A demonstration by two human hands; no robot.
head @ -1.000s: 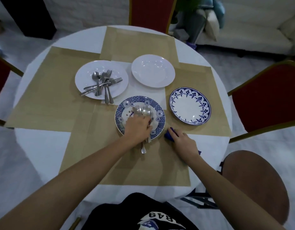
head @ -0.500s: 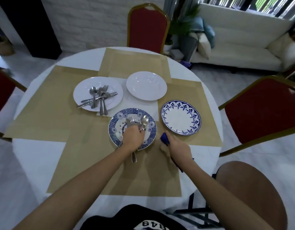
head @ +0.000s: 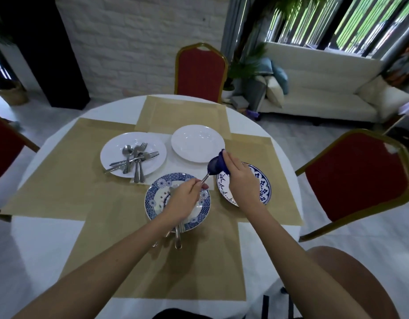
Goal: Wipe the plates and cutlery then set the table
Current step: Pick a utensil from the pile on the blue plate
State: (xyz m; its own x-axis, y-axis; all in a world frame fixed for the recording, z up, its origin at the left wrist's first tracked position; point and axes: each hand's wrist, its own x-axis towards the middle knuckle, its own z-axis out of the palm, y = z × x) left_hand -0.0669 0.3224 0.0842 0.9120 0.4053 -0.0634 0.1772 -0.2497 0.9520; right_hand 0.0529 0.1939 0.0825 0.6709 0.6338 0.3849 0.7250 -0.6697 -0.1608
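Note:
My left hand (head: 185, 199) holds a piece of cutlery (head: 205, 178) by its handle above the blue patterned plate (head: 153, 201). My right hand (head: 239, 178) grips a dark blue cloth (head: 216, 165) wrapped around that cutlery's head, so the head is hidden. More cutlery handles (head: 177, 236) stick out under my left wrist over the plate's near rim. A white plate (head: 113, 155) at the left carries several forks and spoons (head: 134, 160). A bare white plate (head: 197, 142) sits behind, and a blue-and-white plate (head: 263, 187) lies under my right hand.
The round table (head: 37, 245) has a white cloth and tan placemats (head: 60, 178). Red chairs stand at the far side (head: 200, 72), the right (head: 360, 176) and the left (head: 3, 148). A white sofa (head: 318, 88) stands beyond at the right.
My left hand lifted one piece of cutlery off the blue patterned plate. My right hand raised the blue cloth from the table and wrapped it over the cutlery's head. The camera tilted up.

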